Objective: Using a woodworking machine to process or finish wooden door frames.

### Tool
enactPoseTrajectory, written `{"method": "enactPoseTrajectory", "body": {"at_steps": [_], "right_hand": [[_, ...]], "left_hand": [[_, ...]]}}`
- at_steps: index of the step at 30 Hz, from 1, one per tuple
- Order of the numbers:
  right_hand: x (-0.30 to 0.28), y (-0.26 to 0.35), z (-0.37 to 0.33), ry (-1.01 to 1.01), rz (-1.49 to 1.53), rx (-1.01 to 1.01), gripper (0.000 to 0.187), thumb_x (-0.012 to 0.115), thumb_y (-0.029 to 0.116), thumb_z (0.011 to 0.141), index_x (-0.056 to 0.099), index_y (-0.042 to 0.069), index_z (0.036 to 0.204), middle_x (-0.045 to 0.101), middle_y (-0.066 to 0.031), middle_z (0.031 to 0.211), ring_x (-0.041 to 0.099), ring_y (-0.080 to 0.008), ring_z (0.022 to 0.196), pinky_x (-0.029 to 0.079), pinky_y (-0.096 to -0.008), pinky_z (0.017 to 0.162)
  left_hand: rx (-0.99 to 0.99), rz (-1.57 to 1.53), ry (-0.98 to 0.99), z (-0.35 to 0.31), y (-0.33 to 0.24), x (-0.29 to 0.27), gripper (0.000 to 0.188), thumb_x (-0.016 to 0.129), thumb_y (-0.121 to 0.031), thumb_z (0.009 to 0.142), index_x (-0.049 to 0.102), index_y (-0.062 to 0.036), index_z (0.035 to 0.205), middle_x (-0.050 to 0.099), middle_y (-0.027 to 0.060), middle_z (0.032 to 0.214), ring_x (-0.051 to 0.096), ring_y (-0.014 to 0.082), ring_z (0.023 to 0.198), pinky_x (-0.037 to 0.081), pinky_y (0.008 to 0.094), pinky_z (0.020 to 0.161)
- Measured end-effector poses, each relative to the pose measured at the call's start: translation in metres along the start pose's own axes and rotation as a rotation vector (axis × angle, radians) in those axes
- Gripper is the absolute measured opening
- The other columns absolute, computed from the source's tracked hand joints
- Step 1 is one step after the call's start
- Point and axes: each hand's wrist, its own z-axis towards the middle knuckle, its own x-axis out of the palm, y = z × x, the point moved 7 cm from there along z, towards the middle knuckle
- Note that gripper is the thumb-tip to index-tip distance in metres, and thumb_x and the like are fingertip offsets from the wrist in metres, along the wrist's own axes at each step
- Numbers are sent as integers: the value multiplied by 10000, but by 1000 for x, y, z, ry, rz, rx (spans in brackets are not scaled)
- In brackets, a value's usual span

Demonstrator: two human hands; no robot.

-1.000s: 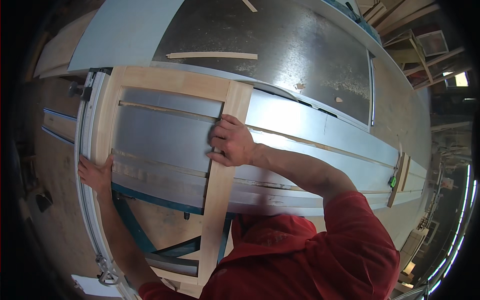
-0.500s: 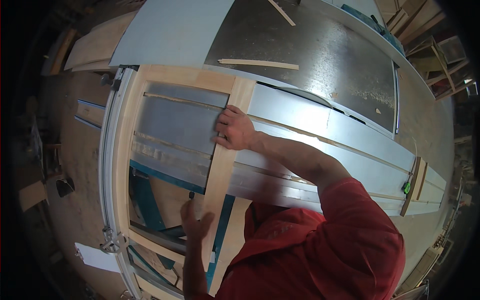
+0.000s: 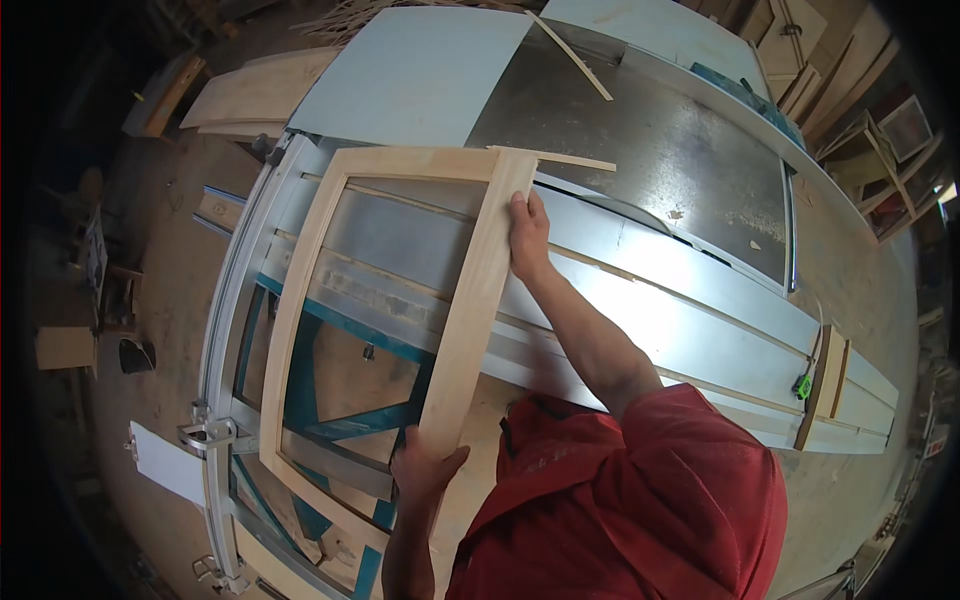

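L fingers [image 3: 408, 446] & R fingers [image 3: 536, 206] tight on wd frame [image 3: 481, 275], print [image 3: 548, 461] on red top [image 3: 640, 500] illegible

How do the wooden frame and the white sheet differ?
The frame is pale wood, open in the middle; the sheet is white and unbroken. The frame is much larger than the sheet. The left hand and right hand hold the frame; neither touches the sheet. Both things look four-sided.

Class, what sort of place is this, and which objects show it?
Probably a woodworking shop: a pale rectangular wooden frame, a long slotted silver metal table, and what looks like a grey circular saw blade.
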Motion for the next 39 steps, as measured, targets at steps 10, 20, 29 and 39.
{"method": "enactPoseTrajectory", "body": {"at_steps": [10, 20, 29, 39], "right_hand": [[36, 31, 14, 173, 570, 301, 426, 596, 410, 1100, 565, 60, 1341, 668, -135, 1304, 656, -287, 1172, 571, -485, 1051], [-106, -16, -29, 96, 662, 583, 397, 464, 440, 1157, 614, 73, 1147, 689, -147, 1261, 678, -278, 1120, 582, -465, 1017], [-278, 31, -135, 353, -613, -237, 427, 531, 415, 1103, 640, 25, 1238, 697, -205, 1247, 632, -391, 1243, 506, -532, 1077], [-348, 79, -200, 1019, -1273, -724, 611, 655, 418, 982, 528, 29, 1436, 408, -298, 1600, 364, -485, 1513, 273, -578, 1273]], "left_hand": [[8, -4, -14, -56, 23, -34, 737, 986, -312, 559, 606, -6, 1111, 765, 234, 942, 779, 405, 887, 634, 494, 778], [-54, -182, -11, -187, 10, 108, 687, 986, -240, 552, 593, 19, 1053, 750, 220, 858, 774, 373, 782, 624, 437, 725], [-66, -240, -49, -270, -12, 170, 653, 979, -196, 564, 599, 21, 1050, 751, 212, 860, 774, 349, 782, 623, 419, 736], [-98, -301, -57, -318, -60, 215, 614, 971, -152, 574, 618, 14, 1049, 760, 195, 872, 763, 306, 778, 617, 392, 761]]}}
